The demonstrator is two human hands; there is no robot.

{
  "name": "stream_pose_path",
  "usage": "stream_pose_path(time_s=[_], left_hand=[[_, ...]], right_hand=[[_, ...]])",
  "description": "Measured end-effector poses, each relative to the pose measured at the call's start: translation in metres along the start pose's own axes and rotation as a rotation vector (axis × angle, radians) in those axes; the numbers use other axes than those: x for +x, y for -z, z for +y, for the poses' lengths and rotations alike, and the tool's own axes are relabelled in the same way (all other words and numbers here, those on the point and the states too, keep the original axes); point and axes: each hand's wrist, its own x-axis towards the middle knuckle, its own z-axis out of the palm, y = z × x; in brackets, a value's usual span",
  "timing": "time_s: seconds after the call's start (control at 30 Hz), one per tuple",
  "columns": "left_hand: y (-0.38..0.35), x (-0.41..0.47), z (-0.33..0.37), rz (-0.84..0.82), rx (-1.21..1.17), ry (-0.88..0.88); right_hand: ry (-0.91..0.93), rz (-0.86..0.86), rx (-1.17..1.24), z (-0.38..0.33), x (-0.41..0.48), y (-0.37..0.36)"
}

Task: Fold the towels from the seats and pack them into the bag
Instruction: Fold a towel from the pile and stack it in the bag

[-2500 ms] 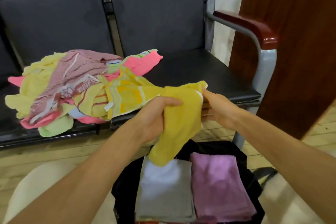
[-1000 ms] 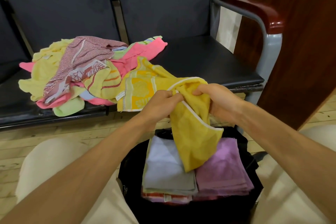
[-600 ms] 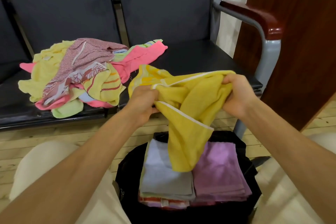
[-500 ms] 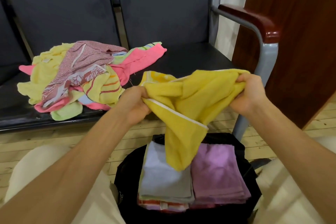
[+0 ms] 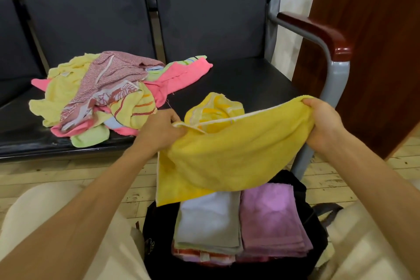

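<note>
Stretching the yellow towel [image 5: 231,157] flat above the open bag [image 5: 293,263], the left hand [image 5: 162,130] pinches one top corner and the right hand [image 5: 322,120] grips the other; keeping that edge taut and level should give a square fold.

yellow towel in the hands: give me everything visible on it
The yellow towel looks like plain terry cloth with a white-trimmed upper edge. It is unfolded, held up and stretched sideways, sagging in the middle. The left hand pinches one end of that edge, the right hand grips the other. Its lower edge hangs over the folded towels in the black bag.
</note>
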Motion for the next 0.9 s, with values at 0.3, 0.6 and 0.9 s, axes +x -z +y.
stream_pose_path(time_s=[0.3, 0.6, 0.9], left_hand=[[0.000, -0.005, 0.003, -0.425, -0.518, 0.228], [0.047, -0.004, 0.051, -0.331, -1.249, 0.182], [0.149, 0.011, 0.136, 0.265, -1.198, 0.088]], right_hand=[[-0.179, -0.202, 0.056, 0.003, 0.002, 0.002], [0.004, -0.389, 0.158, -0.043, -0.018, -0.011], [0.386, -0.233, -0.126, -0.149, -0.040, -0.066]])
